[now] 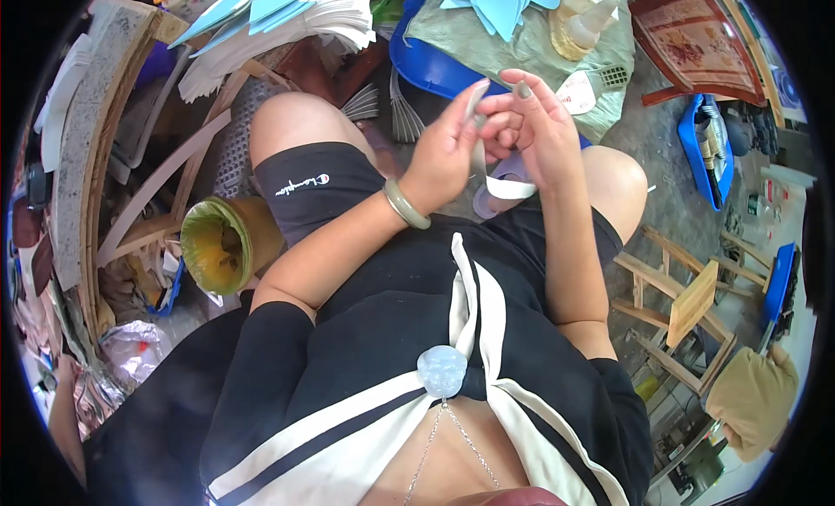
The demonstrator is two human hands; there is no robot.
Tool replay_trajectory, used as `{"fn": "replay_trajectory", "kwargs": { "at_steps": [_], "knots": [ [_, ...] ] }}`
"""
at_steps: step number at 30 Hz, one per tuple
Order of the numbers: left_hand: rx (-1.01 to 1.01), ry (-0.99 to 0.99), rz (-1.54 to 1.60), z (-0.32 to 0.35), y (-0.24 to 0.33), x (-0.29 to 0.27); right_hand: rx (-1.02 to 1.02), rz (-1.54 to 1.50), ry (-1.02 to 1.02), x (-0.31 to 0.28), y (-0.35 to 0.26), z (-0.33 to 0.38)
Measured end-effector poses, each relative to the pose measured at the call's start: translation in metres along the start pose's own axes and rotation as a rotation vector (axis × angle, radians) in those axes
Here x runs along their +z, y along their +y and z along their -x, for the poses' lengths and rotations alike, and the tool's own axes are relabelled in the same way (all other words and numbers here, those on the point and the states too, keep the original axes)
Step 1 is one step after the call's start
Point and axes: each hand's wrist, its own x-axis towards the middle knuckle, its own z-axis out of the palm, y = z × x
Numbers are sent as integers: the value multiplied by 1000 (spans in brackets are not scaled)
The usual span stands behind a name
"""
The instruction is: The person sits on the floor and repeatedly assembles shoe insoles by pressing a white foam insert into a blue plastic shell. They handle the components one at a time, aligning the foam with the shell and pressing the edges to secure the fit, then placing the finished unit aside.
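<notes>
1. Pendant (442,370), pale and round, hangs on a thin chain (428,449) over a black top with white stripes (348,419), nearest the camera.
2. Forearms rise from the lower edge over a seated person's lap; a green bangle (406,203) circles the left wrist.
3. Left hand (444,154) is raised above the knees, fingers closed on a thin pale strip (477,101) pinched near its top end.
4. Right hand (535,127) meets it fingertip to fingertip, curled and gripping the same strip; whether it holds anything more cannot be told.
5. Strip runs down between both palms and curls into a white loop (509,188) just below the hands, above the right thigh.
6. Left of the left knee stands a yellow-green bag (217,245) with an open mouth, beside bent wooden slats (152,193).
7. Beyond the hands sits a blue tray (426,67) bearing a grey-green cloth (487,36), with light blue fan-shaped pieces (496,1) and a clear bottle (587,23) on it.
8. White paper stacks (287,27) lie at upper left, topped by more blue pieces.
9. Far right, a wooden frame (678,306) lies on the floor, near a blue bin (709,149) and a red chair (696,40).
</notes>
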Motion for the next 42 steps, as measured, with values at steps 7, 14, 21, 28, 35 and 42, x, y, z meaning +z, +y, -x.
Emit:
{"fn": "replay_trajectory", "kwargs": {
  "at_steps": [7, 14, 21, 28, 35, 42],
  "knots": [
    [6, 197, -68, -5, 14, 3, -196, 296, 86, 16, 11, 5],
    [420, 285, -729, -15, 8, 0, -247, 491, 160, 16, 10, 3],
    [484, 283, -904, -17, 8, -4, -508, 806, 214, 15, 21, -4],
    [469, 279, -984, -14, 6, -4, -406, 782, 231, 18, 21, -6],
    [311, 274, -806, -10, 6, -2, -403, 841, 232, 14, 25, -8],
    [73, 243, -307, -13, 2, -6, -536, 933, 210, 12, 22, -4]
  ]
}}
